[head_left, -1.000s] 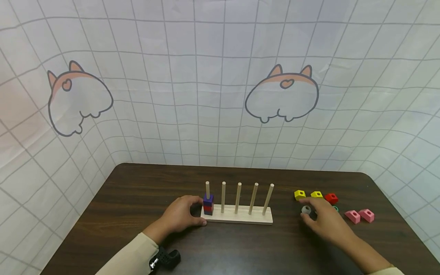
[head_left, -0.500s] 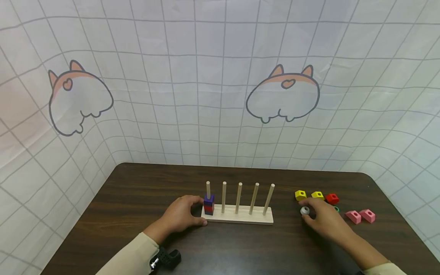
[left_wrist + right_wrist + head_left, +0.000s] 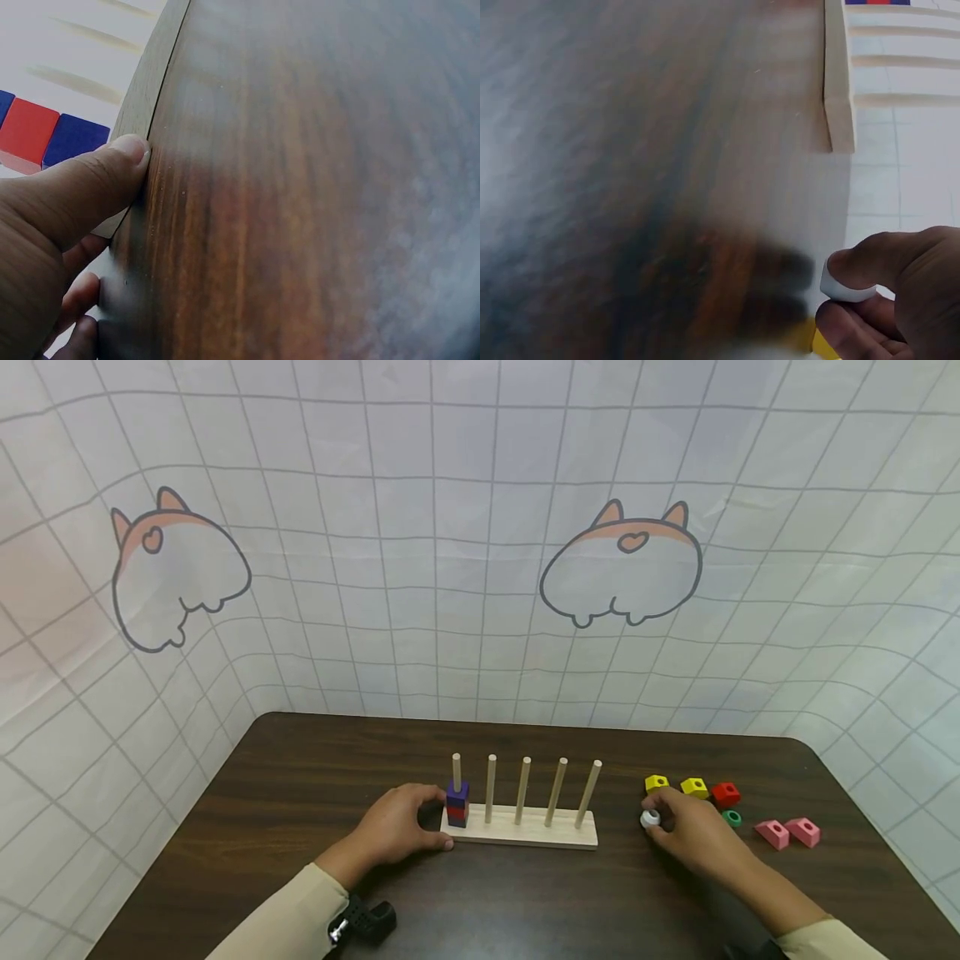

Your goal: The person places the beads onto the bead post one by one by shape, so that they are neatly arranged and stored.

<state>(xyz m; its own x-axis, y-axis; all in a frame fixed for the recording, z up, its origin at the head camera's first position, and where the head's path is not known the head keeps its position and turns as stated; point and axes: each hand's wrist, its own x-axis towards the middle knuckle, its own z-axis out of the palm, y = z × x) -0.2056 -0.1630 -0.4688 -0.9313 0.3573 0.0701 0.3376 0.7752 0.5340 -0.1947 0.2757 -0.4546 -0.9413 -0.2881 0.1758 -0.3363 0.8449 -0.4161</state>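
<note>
A pale wooden peg stand (image 3: 525, 833) with several upright pegs sits mid-table. My left hand (image 3: 393, 827) grips its left end, the thumb (image 3: 124, 161) along the front edge and the fingers around behind. On the leftmost peg, beside that hand, is a stack of blue and red blocks (image 3: 457, 804); the left wrist view shows a red block (image 3: 30, 126) between two blue ones. My right hand (image 3: 693, 831), right of the stand, pinches a small white round bead (image 3: 649, 819) between thumb and fingers. In the right wrist view the white bead (image 3: 846, 286) shows partly behind the thumb.
Behind my right hand lie two yellow blocks (image 3: 694, 787) and a red block (image 3: 725, 794), with a green ring (image 3: 731, 818) nearer. Two pink blocks (image 3: 805, 832) lie farther right. A white gridded curtain (image 3: 480, 568) hangs beyond the dark wooden table (image 3: 480, 910).
My right hand has shifted left with the white bead, uncovering more of the green ring. The left hand keeps its grip on the stand's end.
</note>
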